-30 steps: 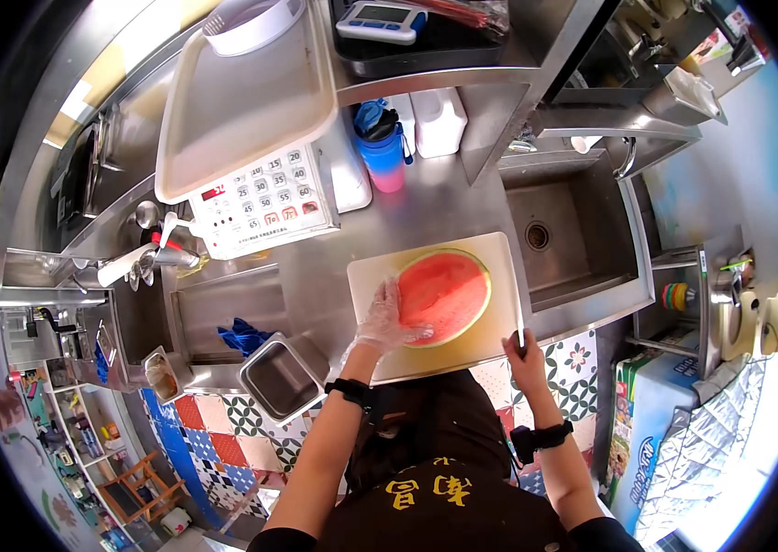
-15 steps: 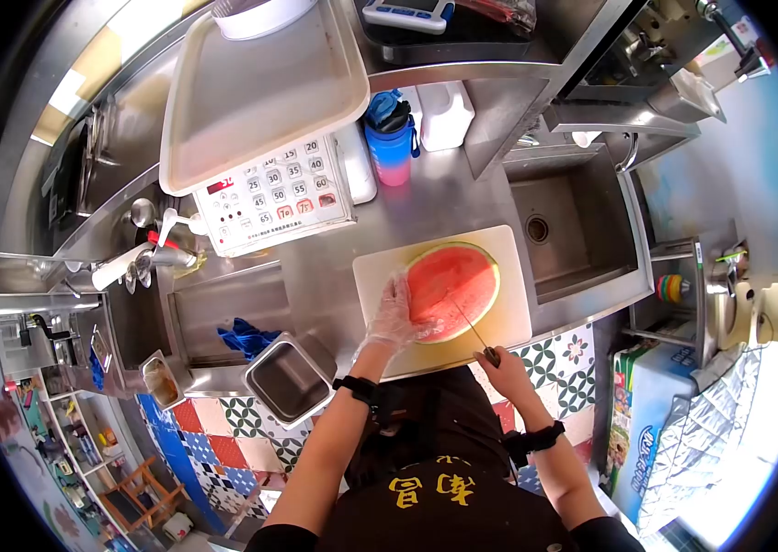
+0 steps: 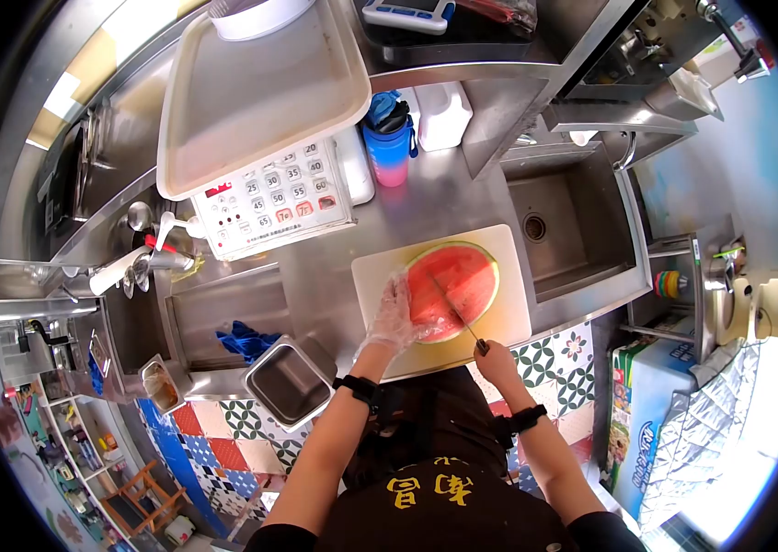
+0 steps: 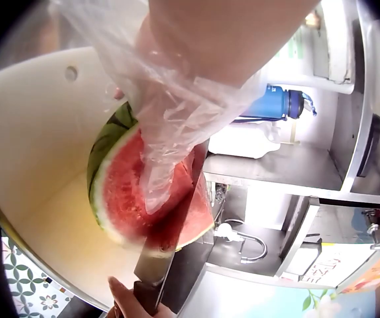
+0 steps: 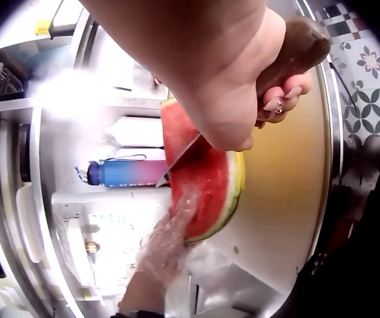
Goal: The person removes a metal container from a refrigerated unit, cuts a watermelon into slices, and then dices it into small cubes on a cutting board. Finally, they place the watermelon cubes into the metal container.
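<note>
A watermelon half point(image 3: 476, 276) lies on a pale cutting board point(image 3: 372, 267), its red flesh up. My left hand point(image 3: 393, 317), in a clear plastic glove, holds the melon's left side. In the left wrist view, gloved fingers point(image 4: 160, 185) lie on the red flesh, close beside the knife blade point(image 4: 170, 228). My bare right hand point(image 3: 499, 364) grips the handle of a knife point(image 3: 455, 308) at the board's front edge. The blade runs slantwise over the cut face, away from me. In the right wrist view, the fingers point(image 5: 284, 103) curl round the brown handle.
A sink point(image 3: 582, 221) is right of the board. A steel container point(image 3: 290, 382) and blue cloth point(image 3: 246, 340) lie to the left. Behind stand a blue-pink bottle point(image 3: 391, 152) and a white button panel point(image 3: 279, 207) under a large tray point(image 3: 260, 101).
The knife has swung from the board's right edge onto the melon's cut face, and its tip has then moved farther away from me. The left hand keeps its place on the melon.
</note>
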Tool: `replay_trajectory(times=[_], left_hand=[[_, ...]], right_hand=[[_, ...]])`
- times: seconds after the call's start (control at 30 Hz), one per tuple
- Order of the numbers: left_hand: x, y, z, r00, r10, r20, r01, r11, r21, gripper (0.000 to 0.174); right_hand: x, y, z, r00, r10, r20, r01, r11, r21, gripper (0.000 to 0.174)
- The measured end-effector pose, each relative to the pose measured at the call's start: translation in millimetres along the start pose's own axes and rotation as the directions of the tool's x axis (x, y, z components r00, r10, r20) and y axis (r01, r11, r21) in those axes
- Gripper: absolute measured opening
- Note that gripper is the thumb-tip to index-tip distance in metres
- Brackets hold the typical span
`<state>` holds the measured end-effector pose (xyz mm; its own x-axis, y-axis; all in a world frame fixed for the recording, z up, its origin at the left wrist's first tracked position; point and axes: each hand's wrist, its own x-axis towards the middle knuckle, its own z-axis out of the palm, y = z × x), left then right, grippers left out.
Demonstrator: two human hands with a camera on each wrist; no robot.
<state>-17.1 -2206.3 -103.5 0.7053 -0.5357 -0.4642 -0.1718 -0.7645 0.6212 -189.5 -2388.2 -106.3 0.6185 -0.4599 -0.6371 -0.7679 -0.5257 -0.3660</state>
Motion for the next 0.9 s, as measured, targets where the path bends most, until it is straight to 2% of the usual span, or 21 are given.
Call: replay_trajectory(times=[0.17, 0.37, 0.47, 0.57, 0.67, 0.77, 0.87, 0.9], left_hand=[[6, 0, 0, 1.0, 0.007, -0.005, -0.007, 1.0, -0.011, 0.119], [15, -20, 23, 0.974, 0.168, -0.151, -0.178, 0.982, -0.059, 0.122], [21, -33, 33, 0.953, 0.235, -0.191, -0.241, 0.97, -0.012, 0.125], [20, -28, 28, 0.968, 0.193, -0.162, -0.212, 0.971, -0.11, 0.124], [17, -8, 10, 0.999, 0.041, -0.025, -0.044, 0.989, -0.138, 0.121], [8, 28, -12, 0.997, 0.043, -0.071, -0.043, 0.999, -0.006, 0.115], [15, 44, -3, 0.981, -0.111, -0.159, 0.128, 0.987, 0.099, 0.111], [15, 45, -2, 0.979, -0.109, -0.174, 0.13, 0.985, 0.117, 0.111]], right_hand=[[29, 12, 14, 0.999, -0.023, 0.03, 0.024, 0.998, -0.053, 0.029], [40, 17, 19, 0.997, 0.026, 0.078, -0.023, 0.999, -0.032, 0.03], [41, 14, 16, 0.994, 0.033, 0.109, -0.03, 0.999, -0.029, 0.032], [40, 14, 15, 0.998, 0.007, 0.068, -0.007, 1.0, -0.004, 0.031], [37, 3, 6, 0.996, 0.052, 0.074, -0.051, 0.999, -0.015, 0.033], [36, -5, 0, 0.993, 0.062, 0.102, -0.065, 0.997, 0.027, 0.033], [40, -6, -3, 0.991, 0.044, 0.125, -0.048, 0.999, 0.026, 0.032], [42, -4, -3, 0.989, 0.049, 0.14, -0.049, 0.999, -0.004, 0.032]])
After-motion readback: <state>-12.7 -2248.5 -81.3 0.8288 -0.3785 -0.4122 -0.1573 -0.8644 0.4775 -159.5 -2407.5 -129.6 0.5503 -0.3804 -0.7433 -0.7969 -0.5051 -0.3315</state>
